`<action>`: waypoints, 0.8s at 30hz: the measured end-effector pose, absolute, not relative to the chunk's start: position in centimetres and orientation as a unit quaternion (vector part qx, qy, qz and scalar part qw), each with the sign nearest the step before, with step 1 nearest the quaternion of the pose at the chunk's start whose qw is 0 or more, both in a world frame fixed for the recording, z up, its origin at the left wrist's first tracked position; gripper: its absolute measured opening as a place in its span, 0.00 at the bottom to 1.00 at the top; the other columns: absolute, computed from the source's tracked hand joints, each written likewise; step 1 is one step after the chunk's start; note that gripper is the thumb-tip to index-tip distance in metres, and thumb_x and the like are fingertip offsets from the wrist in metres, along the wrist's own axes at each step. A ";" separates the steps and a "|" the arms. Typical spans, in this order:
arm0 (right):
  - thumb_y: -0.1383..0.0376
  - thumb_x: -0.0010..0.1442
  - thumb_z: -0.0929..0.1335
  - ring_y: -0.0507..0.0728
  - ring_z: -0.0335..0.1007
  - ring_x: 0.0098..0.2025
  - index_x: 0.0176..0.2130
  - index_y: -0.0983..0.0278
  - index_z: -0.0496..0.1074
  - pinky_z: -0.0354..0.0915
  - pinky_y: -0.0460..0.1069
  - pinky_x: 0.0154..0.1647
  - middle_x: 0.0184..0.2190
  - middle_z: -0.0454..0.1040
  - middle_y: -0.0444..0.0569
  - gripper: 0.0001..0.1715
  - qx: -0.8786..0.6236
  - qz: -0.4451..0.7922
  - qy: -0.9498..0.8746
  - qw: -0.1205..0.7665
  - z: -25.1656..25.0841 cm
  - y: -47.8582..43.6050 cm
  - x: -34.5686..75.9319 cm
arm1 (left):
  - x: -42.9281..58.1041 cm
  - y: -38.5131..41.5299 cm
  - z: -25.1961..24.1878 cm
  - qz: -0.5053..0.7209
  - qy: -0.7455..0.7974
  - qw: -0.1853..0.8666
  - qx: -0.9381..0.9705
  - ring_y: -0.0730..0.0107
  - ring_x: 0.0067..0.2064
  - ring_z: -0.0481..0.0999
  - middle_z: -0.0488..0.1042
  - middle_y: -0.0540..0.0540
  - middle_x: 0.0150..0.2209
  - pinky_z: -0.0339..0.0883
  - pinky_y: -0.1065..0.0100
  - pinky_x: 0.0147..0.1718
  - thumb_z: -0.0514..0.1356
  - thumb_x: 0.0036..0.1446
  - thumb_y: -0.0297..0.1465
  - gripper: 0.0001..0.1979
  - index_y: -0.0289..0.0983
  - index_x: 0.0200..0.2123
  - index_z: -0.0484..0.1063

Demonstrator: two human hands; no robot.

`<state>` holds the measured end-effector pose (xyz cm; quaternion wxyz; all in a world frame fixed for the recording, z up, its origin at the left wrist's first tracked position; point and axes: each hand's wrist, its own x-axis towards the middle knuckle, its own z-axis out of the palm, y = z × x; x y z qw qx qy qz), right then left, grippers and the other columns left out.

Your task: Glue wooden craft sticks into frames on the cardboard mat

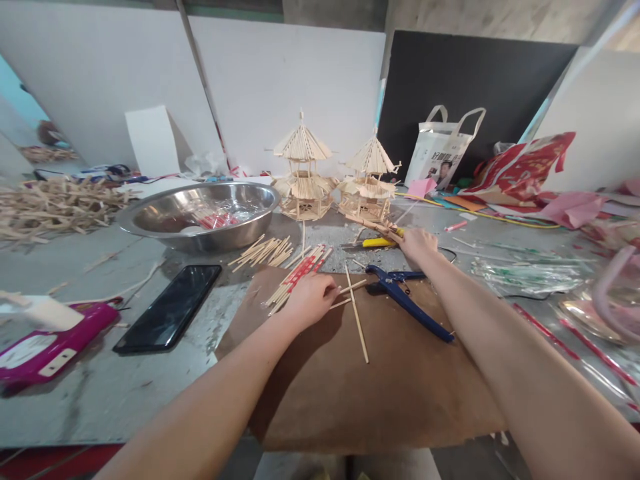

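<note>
My left hand [309,301] rests on the brown board [380,393] with its fingers curled around thin wooden sticks [354,287], whose ends poke out to the right. A longer wooden stick [359,323] crosses them on the board. Farther forward, my right hand [419,245] is closed at a thin brown stick-like piece [373,223]; its fingertips are partly hidden, and I cannot make out what they grip. A yellow-handled tool [379,243] lies just beside it. Blue cutters [407,300] lie below my right hand. Sticks with red paper bands [306,267] lie beyond my left hand.
Two stick-built pagodas [304,190] [370,190] stand at the back. A steel basin [200,230], loose sticks [267,252], a phone [170,308] and a magenta device [60,340] are leftward. Plastic wrappers [530,273] and a white bag [437,157] are rightward.
</note>
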<state>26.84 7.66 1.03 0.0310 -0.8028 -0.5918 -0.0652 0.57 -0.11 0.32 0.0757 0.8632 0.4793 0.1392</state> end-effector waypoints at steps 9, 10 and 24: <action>0.62 0.57 0.55 0.61 0.66 0.42 0.45 0.68 0.67 0.60 0.52 0.36 0.42 0.69 0.61 0.22 -0.776 -0.090 -0.624 0.030 1.2 7.7 26.1 | 0.5 0.0 -0.1 0.153 0.472 0.063 0.866 0.72 0.28 0.66 0.69 0.48 0.25 0.56 0.70 0.29 0.50 0.52 0.31 0.10 0.36 0.22 0.66; 0.62 0.57 0.55 0.61 0.65 0.43 0.46 0.66 0.67 0.59 0.52 0.37 0.43 0.68 0.59 0.21 -0.763 -0.093 -0.639 0.027 1.4 7.5 25.7 | 0.5 0.0 -0.1 0.151 0.472 0.062 0.866 0.72 0.28 0.66 0.69 0.48 0.25 0.56 0.70 0.29 0.50 0.52 0.31 0.10 0.36 0.22 0.66; 0.66 0.53 0.59 0.60 0.65 0.43 0.49 0.54 0.64 0.60 0.51 0.38 0.45 0.68 0.50 0.23 -0.680 -0.049 -0.729 -0.061 1.3 8.7 23.7 | 0.5 -0.3 0.2 0.144 0.472 0.056 0.868 0.71 0.30 0.66 0.70 0.47 0.26 0.56 0.71 0.29 0.50 0.52 0.31 0.10 0.35 0.23 0.66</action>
